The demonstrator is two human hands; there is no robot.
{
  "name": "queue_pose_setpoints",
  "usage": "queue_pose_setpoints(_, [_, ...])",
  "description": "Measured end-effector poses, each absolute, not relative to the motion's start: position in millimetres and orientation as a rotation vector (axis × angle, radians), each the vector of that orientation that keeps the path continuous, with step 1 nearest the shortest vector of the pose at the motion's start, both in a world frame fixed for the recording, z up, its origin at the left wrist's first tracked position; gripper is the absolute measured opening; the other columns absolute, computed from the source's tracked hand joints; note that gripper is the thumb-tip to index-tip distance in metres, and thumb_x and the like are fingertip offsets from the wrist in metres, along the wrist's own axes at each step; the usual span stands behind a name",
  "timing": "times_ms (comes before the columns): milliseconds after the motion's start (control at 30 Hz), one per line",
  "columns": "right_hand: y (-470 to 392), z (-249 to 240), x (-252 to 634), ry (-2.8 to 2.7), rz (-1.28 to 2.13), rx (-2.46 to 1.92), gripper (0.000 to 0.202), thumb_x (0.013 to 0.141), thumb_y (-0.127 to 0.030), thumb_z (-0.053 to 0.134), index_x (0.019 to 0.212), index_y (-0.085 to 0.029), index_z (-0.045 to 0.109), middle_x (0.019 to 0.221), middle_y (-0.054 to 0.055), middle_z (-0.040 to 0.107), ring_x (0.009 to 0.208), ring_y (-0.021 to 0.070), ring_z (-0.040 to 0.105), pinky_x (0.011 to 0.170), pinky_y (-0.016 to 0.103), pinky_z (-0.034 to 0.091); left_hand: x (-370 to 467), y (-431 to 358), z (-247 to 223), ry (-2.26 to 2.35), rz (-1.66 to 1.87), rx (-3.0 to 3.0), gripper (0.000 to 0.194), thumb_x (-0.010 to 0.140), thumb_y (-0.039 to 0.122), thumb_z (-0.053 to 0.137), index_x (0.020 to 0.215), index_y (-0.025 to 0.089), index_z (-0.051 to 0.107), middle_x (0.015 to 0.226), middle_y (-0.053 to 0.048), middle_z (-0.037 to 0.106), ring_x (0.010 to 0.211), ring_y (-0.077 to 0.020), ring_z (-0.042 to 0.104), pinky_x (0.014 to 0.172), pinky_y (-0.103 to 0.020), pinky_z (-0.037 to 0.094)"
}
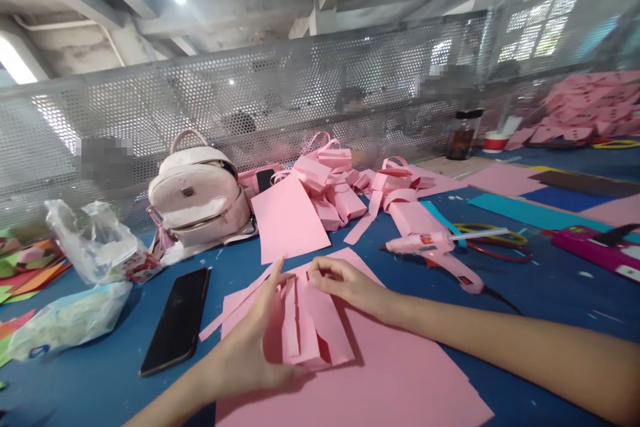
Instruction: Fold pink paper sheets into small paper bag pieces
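Observation:
A folded pink paper box (320,327), flattish with an open seam along its top, lies on a stack of pink paper sheets (415,373). My left hand (255,333) spans its left side, with the thumb at the near end and the fingers at the far end. At the far edge of the box, the bent fingers of my right hand (345,283) pinch the paper. Some of those fingertips are hidden. A pink glue gun (435,253) with a clear glue stick lies to the right of my right hand.
Behind the sheets is a heap of finished-looking pink paper boxes (330,180) beside a pale backpack (200,193). A black phone (177,320) and a plastic-wrapped tissue pack (70,320) lie left. Scissors (493,240) and a magenta tool (597,250) lie right. A perforated metal screen (295,93) borders the table.

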State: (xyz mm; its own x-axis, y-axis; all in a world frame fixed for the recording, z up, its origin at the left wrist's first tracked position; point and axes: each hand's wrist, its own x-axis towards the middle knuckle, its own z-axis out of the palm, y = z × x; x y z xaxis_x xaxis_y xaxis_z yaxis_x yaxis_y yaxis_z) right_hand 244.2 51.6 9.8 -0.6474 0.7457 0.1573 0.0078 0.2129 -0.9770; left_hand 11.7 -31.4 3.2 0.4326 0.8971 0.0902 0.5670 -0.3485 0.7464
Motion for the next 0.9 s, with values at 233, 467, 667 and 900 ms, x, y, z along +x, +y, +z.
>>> queue_pose_setpoints(233, [42, 12, 241, -1.872, 1.425, -0.712, 0.038, 0.09, -0.057, 0.061, 0.079, -0.021, 0.054, 0.08, -0.001, 0.052, 0.079, 0.0178, 0.049, 0.075, 0.03, 0.039, 18, -38, 4, 1.316, 0.68, 2.056, 0.138, 0.064, 0.039, 0.089, 0.157, 0.035, -0.012, 0.165, -0.015, 0.017, 0.15, -0.0393, 0.021, 0.118, -0.064, 0.023])
queue_pose_setpoints(467, [43, 6, 241, -1.86, 1.302, -0.765, 0.037, 0.091, -0.055, 0.061, 0.078, -0.021, 0.053, 0.078, -0.002, 0.048, 0.075, 0.0172, 0.044, 0.071, 0.029, 0.035, 25, -43, 2, 1.343, 0.727, 2.09, 0.133, 0.064, 0.05, 0.088, 0.158, 0.037, -0.005, 0.164, -0.015, 0.019, 0.148, -0.0424, 0.025, 0.115, -0.065, 0.029])
queue_pose_setpoints(667, [42, 0, 239, -1.867, 1.241, -0.803, 0.034, 0.095, -0.053, 0.056, 0.081, -0.021, 0.053, 0.081, -0.001, 0.048, 0.074, 0.0167, 0.044, 0.07, 0.03, 0.035, 28, -43, -2, 1.296, 0.803, 2.009, 0.137, 0.06, 0.055, 0.09, 0.158, 0.038, -0.005, 0.162, -0.013, 0.026, 0.146, -0.0408, 0.03, 0.115, -0.065, 0.03])
queue_pose_setpoints(900, [34, -2, 235, -1.901, 1.149, -0.875, 0.03, 0.097, -0.05, 0.053, 0.085, -0.023, 0.059, 0.09, 0.0, 0.049, 0.079, 0.0182, 0.046, 0.076, 0.033, 0.04, 37, -45, -11, 1.317, 0.863, 1.937, 0.133, 0.061, 0.053, 0.09, 0.159, 0.035, 0.003, 0.162, -0.015, 0.028, 0.148, -0.0419, 0.027, 0.115, -0.063, 0.031])
